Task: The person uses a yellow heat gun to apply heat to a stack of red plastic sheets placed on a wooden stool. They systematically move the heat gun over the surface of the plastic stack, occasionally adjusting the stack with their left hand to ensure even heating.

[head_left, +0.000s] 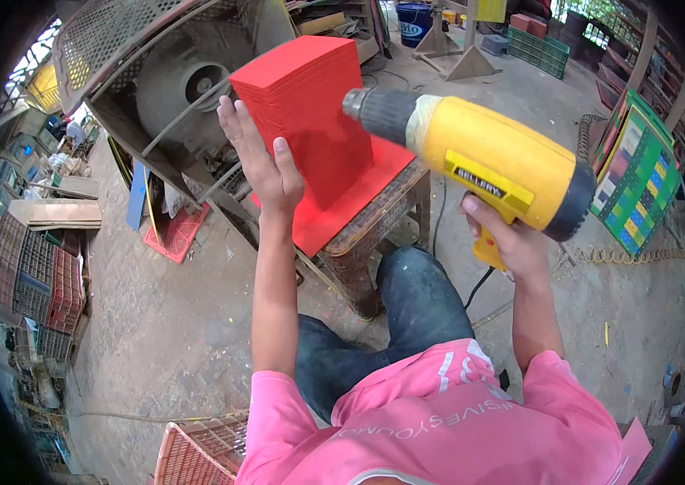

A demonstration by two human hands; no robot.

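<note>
My right hand (512, 238) grips the handle of a yellow heat gun (484, 158), its dark nozzle pointing left toward a tall stack of red sheets (310, 121). The stack stands upright on a red sheet (359, 198) laid over a worn wooden stool (383, 214). Empty and raised, my left hand (266, 162) is held up by the stack's left side, fingers stretched out. Whether it touches the stack I cannot tell. A black cord runs down from the gun's handle.
Behind the stack at left stands a large fan in a frame (189, 81). Plastic crates (35, 275) are piled at far left, and a pink crate (197, 453) sits close by my left side. Colourful boards (637, 178) lean at right. A green crate (536, 50) lies farther back.
</note>
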